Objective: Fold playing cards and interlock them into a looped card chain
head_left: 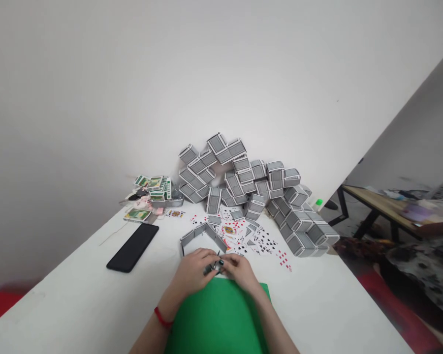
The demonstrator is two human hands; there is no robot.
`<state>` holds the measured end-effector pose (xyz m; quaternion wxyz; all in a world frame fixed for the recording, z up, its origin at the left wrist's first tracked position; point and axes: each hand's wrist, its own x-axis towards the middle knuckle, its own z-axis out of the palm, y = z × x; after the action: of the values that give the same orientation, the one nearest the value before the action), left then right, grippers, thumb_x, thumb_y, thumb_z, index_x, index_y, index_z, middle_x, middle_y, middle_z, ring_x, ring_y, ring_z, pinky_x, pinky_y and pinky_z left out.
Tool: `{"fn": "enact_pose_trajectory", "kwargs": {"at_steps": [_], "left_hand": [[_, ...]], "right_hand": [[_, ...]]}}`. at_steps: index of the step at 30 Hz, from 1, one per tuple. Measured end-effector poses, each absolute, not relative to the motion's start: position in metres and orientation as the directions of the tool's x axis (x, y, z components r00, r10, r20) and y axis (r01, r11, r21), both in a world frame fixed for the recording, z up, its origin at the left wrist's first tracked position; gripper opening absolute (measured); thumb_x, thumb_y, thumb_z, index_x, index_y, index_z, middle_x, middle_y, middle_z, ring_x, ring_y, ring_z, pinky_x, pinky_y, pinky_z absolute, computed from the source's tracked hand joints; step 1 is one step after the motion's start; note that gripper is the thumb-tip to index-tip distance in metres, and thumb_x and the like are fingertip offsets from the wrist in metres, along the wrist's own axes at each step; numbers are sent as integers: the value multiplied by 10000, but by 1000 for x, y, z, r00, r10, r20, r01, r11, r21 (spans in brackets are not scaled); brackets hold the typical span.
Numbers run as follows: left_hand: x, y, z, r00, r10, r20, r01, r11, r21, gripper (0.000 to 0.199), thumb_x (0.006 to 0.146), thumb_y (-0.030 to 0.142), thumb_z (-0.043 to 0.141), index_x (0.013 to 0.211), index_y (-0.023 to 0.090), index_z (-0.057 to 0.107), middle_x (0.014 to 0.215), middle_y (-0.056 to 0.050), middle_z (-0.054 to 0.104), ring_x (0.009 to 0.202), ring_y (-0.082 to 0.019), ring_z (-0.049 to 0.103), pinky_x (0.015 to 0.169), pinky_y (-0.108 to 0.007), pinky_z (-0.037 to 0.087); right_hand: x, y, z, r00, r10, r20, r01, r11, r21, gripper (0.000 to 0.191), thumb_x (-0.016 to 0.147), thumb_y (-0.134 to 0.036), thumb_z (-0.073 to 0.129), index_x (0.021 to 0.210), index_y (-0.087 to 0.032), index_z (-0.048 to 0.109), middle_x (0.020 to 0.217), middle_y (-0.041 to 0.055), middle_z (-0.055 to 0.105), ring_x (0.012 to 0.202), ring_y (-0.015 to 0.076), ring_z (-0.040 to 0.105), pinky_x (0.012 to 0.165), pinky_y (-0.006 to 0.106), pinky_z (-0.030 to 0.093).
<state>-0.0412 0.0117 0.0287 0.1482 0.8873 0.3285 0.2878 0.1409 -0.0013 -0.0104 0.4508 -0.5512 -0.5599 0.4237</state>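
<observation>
Close together at the near edge of the white table are my left hand (pixel 196 271) and my right hand (pixel 240 271), fingers bent and thumbs almost meeting. Between them is a small dark grey piece (pixel 208 269), mostly covered by my fingers, so its kind is unclear. My left fingers close around it, and my right thumb and fingers pinch at its other side. Just beyond my hands stands an angular open ring of folded playing cards (pixel 204 233), grey-backed. Loose playing cards (pixel 256 241), many face up, lie beyond and to the right of it.
Stacked blocks of folded cards (pixel 239 169) lean along the wall, reaching to the right edge (pixel 306 231). A black phone (pixel 133 248) lies on the left, with green card boxes (pixel 158 184) behind it. Something green (pixel 217 319) lies below my forearms. Another person (pixel 424 265) is at right.
</observation>
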Motion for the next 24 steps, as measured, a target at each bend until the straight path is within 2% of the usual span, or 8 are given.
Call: {"fn": "enact_pose_trajectory", "kwargs": {"at_steps": [2, 5, 9, 13, 17, 20, 22, 24], "left_hand": [[-41, 12, 28, 618, 663, 422, 490, -745, 452, 274, 744, 235, 554, 1016, 253, 583, 1017, -44, 610, 952, -196, 540, 824, -337, 440], [-42, 12, 28, 616, 666, 421, 491, -743, 455, 275, 737, 247, 563, 1011, 251, 587, 1005, -47, 611, 954, -197, 542, 826, -335, 444], [-43, 11, 28, 625, 659, 419, 497, -750, 437, 277, 751, 245, 551, 1026, 251, 585, 1004, -46, 619, 955, -199, 540, 833, -346, 443], [-40, 11, 25, 653, 634, 415, 499, -772, 394, 284, 778, 263, 532, 1059, 253, 577, 1017, -50, 628, 991, -210, 529, 847, -371, 438], [-39, 12, 26, 628, 631, 456, 507, -776, 376, 369, 729, 347, 597, 1085, 254, 562, 1067, -52, 617, 1071, -246, 490, 888, -425, 419], [-47, 15, 29, 488, 667, 562, 494, -742, 452, 339, 774, 343, 535, 1099, 245, 549, 1090, -56, 606, 1108, -235, 467, 950, -433, 371], [-57, 21, 29, 254, 745, 616, 478, -651, 590, 281, 840, 273, 406, 1072, 225, 558, 1087, -67, 602, 1102, -209, 475, 950, -409, 375], [-68, 31, 24, 1, 820, 573, 416, -521, 745, 296, 853, 258, 346, 1045, 212, 566, 1103, -70, 590, 1091, -203, 482, 960, -415, 360]], "right_hand": [[150, 5, -8, 125, 991, 56, 221, 28, -975, 323, 657, -430, 595, 833, -159, 598, 566, 2, 596, 482, 157, 554, 464, 275, 471], [152, 16, -3, 244, 950, 193, 367, 94, -926, 333, 634, -391, 612, 887, -174, 598, 563, -8, 588, 495, 161, 548, 493, 279, 470], [139, 25, -1, 180, 948, 261, 555, 121, -823, 205, 704, -340, 526, 775, -187, 642, 587, 26, 630, 557, 184, 570, 591, 291, 446], [129, 24, -4, 138, 959, 249, 596, 120, -794, 299, 773, -374, 433, 637, -188, 624, 596, 43, 643, 563, 188, 564, 571, 275, 411], [134, 20, -5, 157, 971, 182, 509, 78, -857, 369, 805, -445, 369, 769, -187, 631, 621, 35, 636, 532, 182, 553, 552, 276, 413], [139, 13, -4, 230, 959, 166, 410, 59, -910, 409, 803, -461, 376, 1046, -186, 557, 769, 50, 647, 556, 180, 563, 559, 286, 437], [139, 6, -6, 277, 943, 186, 387, 68, -919, 444, 794, -460, 408, 1129, -184, 502, 852, 66, 634, 593, 180, 563, 579, 294, 449], [136, -3, -8, 295, 932, 212, 401, 81, -913, 496, 768, -456, 467, 1180, -180, 458, 933, 81, 608, 633, 181, 557, 602, 302, 458]]}}
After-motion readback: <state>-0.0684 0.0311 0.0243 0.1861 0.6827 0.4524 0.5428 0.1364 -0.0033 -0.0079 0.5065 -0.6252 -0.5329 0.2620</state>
